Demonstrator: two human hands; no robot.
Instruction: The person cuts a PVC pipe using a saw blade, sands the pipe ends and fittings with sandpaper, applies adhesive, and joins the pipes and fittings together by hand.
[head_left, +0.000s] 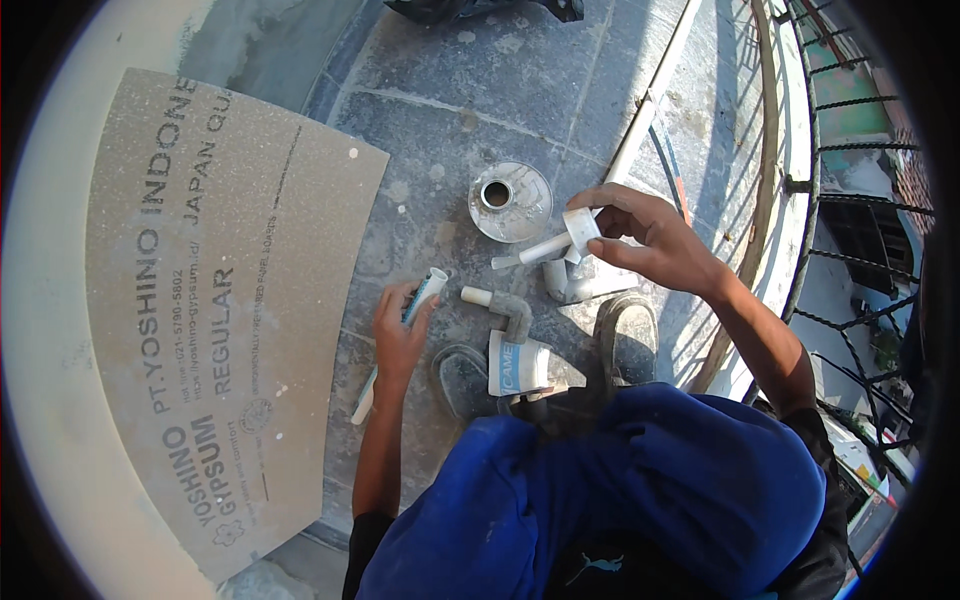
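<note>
Your left hand (pixel 397 335) grips a pipe (pixel 430 287), slanting near-left to far-right; right of its far end, your right hand (pixel 652 235) pinches a brush (pixel 545 247) pointing left, not touching.

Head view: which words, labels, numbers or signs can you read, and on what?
Wording left uncopied; here is where it stands.
Tan board: large dark lettering, legible; finest print too small.
White container: bold lettering on its blue-and-white side, legible.
White pipe in the left hand: bluish marking, too small.
Black cloth: pale emblem, no readable words.
</note>
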